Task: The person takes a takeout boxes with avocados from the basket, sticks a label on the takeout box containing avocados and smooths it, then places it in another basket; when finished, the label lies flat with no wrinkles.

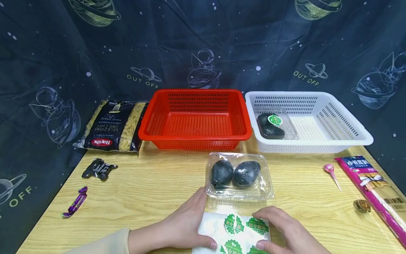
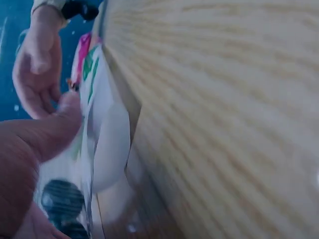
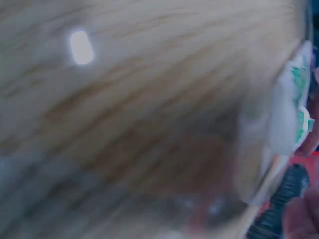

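A white sheet of green-and-white stickers [image 1: 219, 225] lies at the table's front, its edge slightly raised in the left wrist view. My left hand [image 1: 185, 222] spans the sheet's left side, fingers nearly straight toward the clear box, thumb over the sheet. Along the right edge is my right hand [image 1: 287, 229], loosely bent, with thumb and forefinger at the sheet. One sticker [image 1: 234, 224] shows a white border partly standing off the sheet. Just beyond, a clear plastic box [image 1: 264, 176] contains two dark avocado-like fruits [image 1: 246, 173].
Behind stand a red basket [image 1: 196, 144] and a white basket [image 1: 317, 146] with a stickered fruit box [image 1: 272, 125]. A pasta bag [image 1: 109, 123] and wrapped candies [image 1: 99, 169] are left. A lollipop [image 1: 329, 168], walnut [image 1: 362, 205] and pink packet [image 1: 374, 190] are right.
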Tool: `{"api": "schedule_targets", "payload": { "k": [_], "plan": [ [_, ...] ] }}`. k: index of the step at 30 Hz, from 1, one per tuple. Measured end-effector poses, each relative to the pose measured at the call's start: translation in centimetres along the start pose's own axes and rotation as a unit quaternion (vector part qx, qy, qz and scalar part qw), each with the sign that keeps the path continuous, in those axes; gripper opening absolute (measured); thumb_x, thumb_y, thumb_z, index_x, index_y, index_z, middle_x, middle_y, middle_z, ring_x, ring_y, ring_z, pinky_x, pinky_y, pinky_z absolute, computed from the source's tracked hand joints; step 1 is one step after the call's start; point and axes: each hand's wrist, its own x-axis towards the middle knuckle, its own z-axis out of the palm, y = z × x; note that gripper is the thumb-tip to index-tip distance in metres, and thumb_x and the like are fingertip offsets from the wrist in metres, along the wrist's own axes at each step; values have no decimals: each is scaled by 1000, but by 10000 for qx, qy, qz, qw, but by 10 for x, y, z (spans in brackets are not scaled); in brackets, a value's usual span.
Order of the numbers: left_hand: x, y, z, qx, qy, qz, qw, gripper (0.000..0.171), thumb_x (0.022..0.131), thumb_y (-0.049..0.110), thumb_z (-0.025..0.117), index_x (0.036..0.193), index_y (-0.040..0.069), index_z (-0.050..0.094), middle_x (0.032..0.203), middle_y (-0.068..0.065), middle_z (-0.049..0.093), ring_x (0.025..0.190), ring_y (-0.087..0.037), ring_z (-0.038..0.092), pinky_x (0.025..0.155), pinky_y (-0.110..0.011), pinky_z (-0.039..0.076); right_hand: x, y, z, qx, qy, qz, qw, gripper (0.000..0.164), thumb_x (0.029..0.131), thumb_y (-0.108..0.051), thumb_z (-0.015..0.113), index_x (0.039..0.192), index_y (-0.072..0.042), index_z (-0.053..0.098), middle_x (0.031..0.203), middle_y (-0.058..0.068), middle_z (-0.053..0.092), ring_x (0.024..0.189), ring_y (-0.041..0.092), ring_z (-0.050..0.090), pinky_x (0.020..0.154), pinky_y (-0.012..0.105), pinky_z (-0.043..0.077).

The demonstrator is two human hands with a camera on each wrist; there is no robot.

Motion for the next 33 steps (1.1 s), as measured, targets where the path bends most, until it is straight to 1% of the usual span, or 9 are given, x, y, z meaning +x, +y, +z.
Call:
{"api": "schedule_targets", "payload": {
  "k": [6,10,15,18,22,24,26,27,33],
  "plan": [
    [-1,5,6,1062,331,432,9929,122,58,64,79,144,-6,29,144,-19,37,133,-31,34,104,-45,39,4,7,12,-538,-953,259,9937,73,78,-62,65,136,-21,48,130,-9,50,113,11,48,90,33,48],
    [1,10,5,1032,315,483,9930,111,57,58,83,141,-1,38,131,-8,45,114,-19,41,91,-37,45,12,9,14,-500,-1227,286,9908,78,74,-57,72,138,-19,46,129,-9,49,113,12,45,90,32,48],
    [3,13,3,726,-55,335,9968,89,60,51,84,129,7,49,116,1,51,101,-11,43,83,-32,43,16,10,16,-623,-1024,-9,9928,80,68,-43,82,136,-16,48,119,-10,50,106,8,46,85,28,48],
    [5,14,3,397,-167,278,9987,69,62,45,85,116,13,56,105,8,53,95,-7,46,82,-28,43,18,10,16,-491,-1100,108,9927,77,69,-36,83,136,-16,50,114,-11,50,101,5,45,83,27,48],
    [10,13,1,-481,-204,206,9984,39,65,33,86,94,20,62,89,16,52,82,-1,48,74,-21,44,21,9,16,-168,-1047,97,9943,67,72,-24,82,132,-16,54,106,-12,46,94,1,45,79,24,48],
    [13,12,0,-1176,-292,217,9924,29,69,25,84,88,21,62,85,17,55,78,0,50,71,-19,44,22,9,16,-44,-991,14,9951,62,74,-19,80,130,-16,55,104,-12,45,92,0,46,78,23,48],
    [15,11,0,-2024,-511,178,9778,24,73,15,81,89,20,63,85,17,59,77,0,52,71,-19,44,23,8,16,13,-973,-63,9952,57,77,-17,78,129,-15,56,106,-12,46,92,-1,47,77,23,48],
    [16,10,0,-2522,-665,166,9652,23,75,9,78,91,17,65,85,14,62,76,-1,53,70,-19,45,23,7,16,-7,-990,-88,9950,55,78,-16,77,129,-15,56,108,-11,47,93,-1,48,77,23,49],
    [18,4,5,-4836,-1568,-194,8609,34,82,-13,60,112,1,66,94,-5,69,79,-8,59,69,-20,49,27,-2,14,-488,-887,-532,9934,51,81,-16,75,128,-14,57,122,-7,55,106,8,55,84,29,52]
  ]
}}
